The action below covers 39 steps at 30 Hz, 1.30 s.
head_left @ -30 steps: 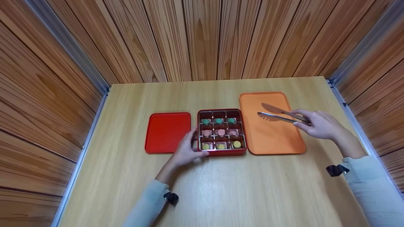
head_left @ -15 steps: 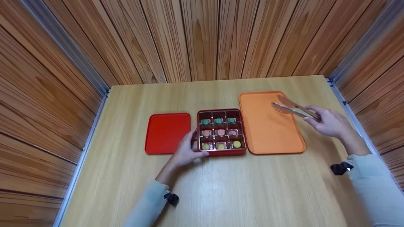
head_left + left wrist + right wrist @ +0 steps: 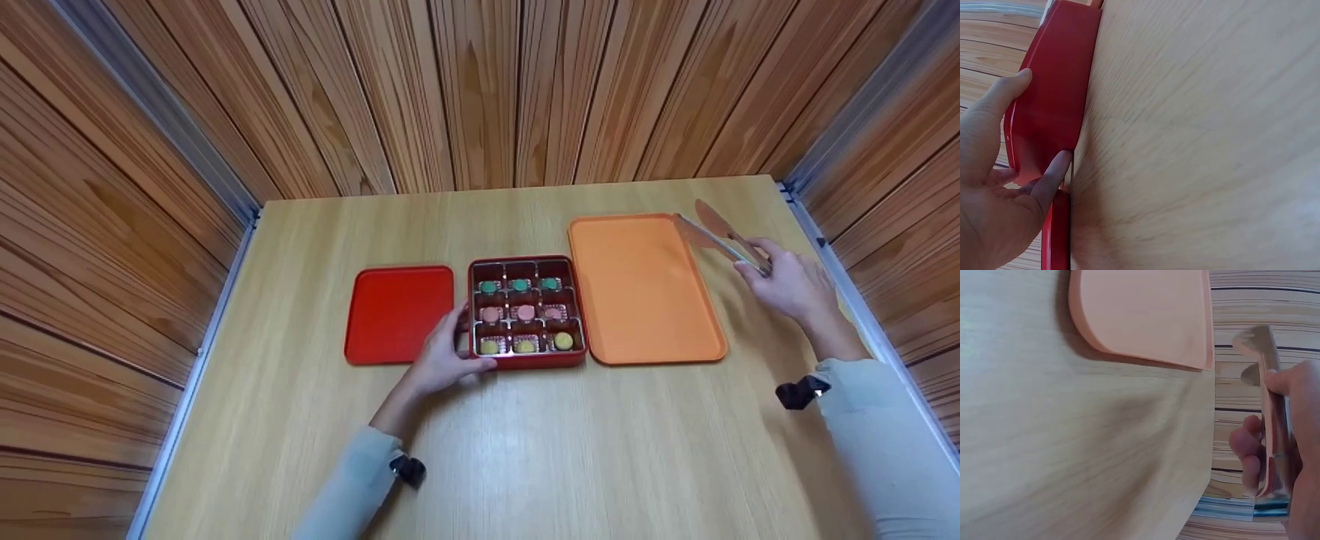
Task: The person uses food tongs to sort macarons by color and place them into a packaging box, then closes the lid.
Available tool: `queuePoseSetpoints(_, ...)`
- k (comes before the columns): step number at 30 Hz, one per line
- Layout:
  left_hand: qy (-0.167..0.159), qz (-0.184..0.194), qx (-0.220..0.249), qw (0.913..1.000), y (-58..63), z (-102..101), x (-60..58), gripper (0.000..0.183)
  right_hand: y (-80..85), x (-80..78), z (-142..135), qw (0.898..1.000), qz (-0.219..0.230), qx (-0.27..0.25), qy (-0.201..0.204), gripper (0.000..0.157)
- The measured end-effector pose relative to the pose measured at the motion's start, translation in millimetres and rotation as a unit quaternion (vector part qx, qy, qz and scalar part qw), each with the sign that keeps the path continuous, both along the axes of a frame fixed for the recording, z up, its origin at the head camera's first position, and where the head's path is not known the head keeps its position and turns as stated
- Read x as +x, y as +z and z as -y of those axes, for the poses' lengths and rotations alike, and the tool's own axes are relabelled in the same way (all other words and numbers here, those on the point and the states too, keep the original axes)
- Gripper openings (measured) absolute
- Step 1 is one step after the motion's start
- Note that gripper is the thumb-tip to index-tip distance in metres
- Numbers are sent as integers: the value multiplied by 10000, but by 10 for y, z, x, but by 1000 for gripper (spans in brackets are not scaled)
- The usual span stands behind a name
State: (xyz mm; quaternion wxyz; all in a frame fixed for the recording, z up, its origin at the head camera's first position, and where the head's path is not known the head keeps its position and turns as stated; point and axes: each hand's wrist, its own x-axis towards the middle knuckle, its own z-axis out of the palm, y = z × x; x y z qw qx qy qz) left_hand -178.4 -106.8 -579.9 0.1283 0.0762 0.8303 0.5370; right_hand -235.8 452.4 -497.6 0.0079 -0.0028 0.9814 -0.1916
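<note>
My left hand [image 3: 441, 361] holds the near left corner of a red box [image 3: 536, 362], thumb along its front wall and fingers at its left side. In the left wrist view the thumb and fingertips press the box's red wall [image 3: 1058, 73]. A clear divided insert in the box holds green sweets [image 3: 520, 286] at the back, pink sweets [image 3: 525, 313] in the middle and yellow sweets [image 3: 563, 341] in front. Metal tongs [image 3: 716, 221] are gripped by my right hand [image 3: 796, 286] above the tray's far right corner, their arms spread with nothing between the tips.
An orange tray [image 3: 649, 292] lies bare right of the box. Left of it a red square lid [image 3: 397, 311] rests on the wooden table [image 3: 570, 457]. Wood-plank walls [image 3: 491, 90] with metal corner posts enclose the back and sides.
My right hand has swung the tongs right and toward the back, from over the orange tray to its far right corner. The left hand and the box have stayed put.
</note>
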Motion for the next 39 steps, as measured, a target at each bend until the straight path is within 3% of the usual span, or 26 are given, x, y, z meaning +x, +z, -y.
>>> queuePoseSetpoints(7, 12, 34, 29, 10000, 6, 3, 10, 120, -94, -66, -10, 9988, -139, -153, -436, 66)
queuePoseSetpoints(13, 7, -16, 57, 10000, 4, 7, 11, 122, -205, -96, -32, 9968, 199, -411, -654, 72)
queuePoseSetpoints(25, -22, -73, 55, 10000, -12, -3, -18, 120, -328, -106, -127, 9864, 839, -1103, -879, 76)
queuePoseSetpoints(34, -20, -79, 50, 10000, -10, -6, -15, 119, -385, -82, -135, 9855, 1034, -1017, -878, 79)
queuePoseSetpoints(39, -10, -77, 61, 10000, -10, -6, -10, 120, -397, -96, -129, 9810, 1193, -1241, -895, 82)
